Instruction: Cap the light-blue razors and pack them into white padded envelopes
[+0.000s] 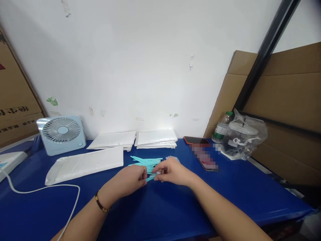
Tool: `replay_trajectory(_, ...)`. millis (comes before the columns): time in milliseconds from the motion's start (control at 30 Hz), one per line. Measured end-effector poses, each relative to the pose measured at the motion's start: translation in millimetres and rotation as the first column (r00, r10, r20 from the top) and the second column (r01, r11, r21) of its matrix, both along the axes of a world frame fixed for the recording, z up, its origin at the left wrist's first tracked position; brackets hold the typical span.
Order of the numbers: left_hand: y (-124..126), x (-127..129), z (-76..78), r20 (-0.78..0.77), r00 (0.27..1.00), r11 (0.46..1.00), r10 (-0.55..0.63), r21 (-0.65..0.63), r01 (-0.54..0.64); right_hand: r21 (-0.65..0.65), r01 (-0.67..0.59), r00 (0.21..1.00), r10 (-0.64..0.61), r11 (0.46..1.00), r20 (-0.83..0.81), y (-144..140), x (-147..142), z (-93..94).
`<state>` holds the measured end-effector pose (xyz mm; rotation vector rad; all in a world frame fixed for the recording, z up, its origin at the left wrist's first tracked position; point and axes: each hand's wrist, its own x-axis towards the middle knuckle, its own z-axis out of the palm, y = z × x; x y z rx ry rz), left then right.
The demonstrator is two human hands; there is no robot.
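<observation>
L hand (132,176) pinches a teal stick (150,178), R hand (173,172) pinches a small pale bit (158,173) by it, w/ other teal sticks (147,161) on tbl (155,214).

No whole word comes clear from where I'm standing. The best of the lettering is on the cardboard box (15,83) at the far left: a row of dark, Chinese-looking characters low on its side, with a smaller, smudgier line beneath, both cut off at the left. Higher up there's a bit of red mark and, above that, a scrap of black, also cut off. The bottle (221,129) on the right wears a green-and-white label, its print too small to make out. The plastic bag (259,134) beside it shows a white squiggle; I can't tell whether that's on the bag or the tub inside. One phone (207,159) is blurred into squares, unreadable.
</observation>
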<state>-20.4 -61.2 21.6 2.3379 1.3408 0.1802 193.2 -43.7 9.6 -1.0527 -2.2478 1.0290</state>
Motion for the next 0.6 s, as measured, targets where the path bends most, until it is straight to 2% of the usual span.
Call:
replay_trajectory(100, 5.4, -2.2, 2.0, 0.167, 0.986, 0.985, 0.008, -0.170, 0.021, -0.083, 0.047, 0.986, -0.060, 0.995, -0.158, 3.8, -0.9, -4.1)
replay_trajectory(167, 10.6, -5.7, 3.6, 0.250, 0.967, 0.984, 0.045, -0.181, 0.001, -0.101, 0.106, 0.953, -0.130, 0.989, -0.273, 10.5, 6.9, -2.6)
replay_trajectory(300, 21.1, -10.5, 3.5, 0.324, 0.938, 0.991, 0.126, -0.007, -0.131, -0.076, 0.264, 0.820, -0.266, 0.961, -0.507, 23.4, 28.9, 6.0)
replay_trajectory(400, 24.7, -9.2, 2.7, 0.359, 0.924, 0.985, 0.134, 0.053, -0.164, -0.163, 0.310, 0.729, -0.344, 0.937, -0.592, 27.7, 37.3, 9.5)
replay_trajectory(500, 24.8, -5.9, 2.5, 0.327, 0.939, 0.977, 0.101, 0.147, -0.157, -0.261, 0.233, 0.737, -0.345, 0.937, -0.581, 28.7, 36.3, 7.4)
replay_trajectory(600, 23.8, -3.2, 2.6, 0.256, 0.964, 0.950, 0.074, 0.276, -0.146, -0.258, 0.190, 0.779, -0.305, 0.947, -0.548, 28.0, 31.2, 3.2)
